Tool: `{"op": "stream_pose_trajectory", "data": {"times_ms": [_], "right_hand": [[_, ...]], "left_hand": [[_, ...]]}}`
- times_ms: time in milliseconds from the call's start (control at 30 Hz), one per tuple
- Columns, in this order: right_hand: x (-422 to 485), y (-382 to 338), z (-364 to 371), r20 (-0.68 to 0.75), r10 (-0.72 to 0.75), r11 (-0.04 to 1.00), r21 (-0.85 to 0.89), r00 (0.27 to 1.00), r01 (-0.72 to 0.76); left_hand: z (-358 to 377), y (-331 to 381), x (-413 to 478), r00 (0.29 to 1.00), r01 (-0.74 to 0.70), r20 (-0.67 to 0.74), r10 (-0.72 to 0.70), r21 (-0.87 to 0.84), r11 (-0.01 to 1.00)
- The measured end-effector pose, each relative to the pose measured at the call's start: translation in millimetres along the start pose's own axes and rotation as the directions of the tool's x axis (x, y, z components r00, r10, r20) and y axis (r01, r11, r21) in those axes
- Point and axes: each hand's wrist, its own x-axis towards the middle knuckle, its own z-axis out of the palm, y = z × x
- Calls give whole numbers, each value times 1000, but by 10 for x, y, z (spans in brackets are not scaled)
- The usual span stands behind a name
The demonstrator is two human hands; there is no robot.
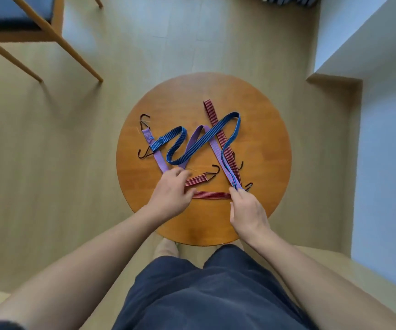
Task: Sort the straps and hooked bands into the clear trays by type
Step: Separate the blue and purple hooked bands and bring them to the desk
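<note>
Chair (pixel 13 20) on the floor, beyond the surface's far-left edge; round wooden table (pixel 263 144) carries three hooked bands tangled together, no trays in view. Two black hooks (pixel 144 121) near the left edge, one on each of the purple and blue ends; purple band (pixel 160 160) zigzags from there toward the near edge, up to centre, then down to the near-right; blue band (pixel 173 135) snakes across it, loops toward the far-right edge and runs back alongside the purple. Left hand (pixel 170 191) near the near edge, fingers bent, tips on the purple band's fold and the red end; cannot tell if it grips. Red band (pixel 212 194) lies folded, far edge to near edge, under the others. Right hand (pixel 247 210) at the near-right edge, fingertips together, pinching the purple band's end with the blue end beside it.
</note>
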Motion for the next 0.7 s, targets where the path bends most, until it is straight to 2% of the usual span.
{"op": "stream_pose_trajectory", "data": {"times_ms": [133, 200, 267, 333, 367, 433, 500, 567, 633, 700], "right_hand": [[-76, -32, -48, -163, -2, 999, 53, 987, 10], [-115, -90, -61, -208, 20, 995, 97, 978, 0], [-127, -147, -40, -232, 40, 992, 125, 972, -11], [-140, -205, -6, -255, 61, 988, 153, 965, -23], [-138, -243, 0, -272, 81, 983, 179, 959, -32], [-121, -359, -37, -315, 144, 965, 253, 938, -63], [-75, -547, -150, -348, 211, 933, 350, 913, -83], [16, -761, -320, -348, 309, 869, 481, 885, -115], [124, -979, -521, -353, 404, 787, 604, 844, -124], [210, -1185, -743, -444, 399, 783, 620, 802, -47]], "left_hand": [[-77, -147, 746, 996, 49, -76, -41, 111, 993], [-86, -253, 1069, 997, 75, -3, -76, 238, 968], [-63, -358, 1262, 990, 10, 122, -68, 423, 906], [-23, -420, 1323, 984, -50, 173, -44, 507, 861], [-9, -428, 1317, 988, -52, 152, -26, 490, 870], [-62, -377, 1225, 998, -60, 39, 50, 349, 935], [-231, -290, 1044, 971, -177, -131, 201, 175, 968], [-494, -198, 816, 920, -284, -262, 293, 70, 956], [-775, -128, 603, 914, -283, -319, 253, -53, 958], [-1048, -57, 438, 937, -227, -322, 138, -259, 939]]}}
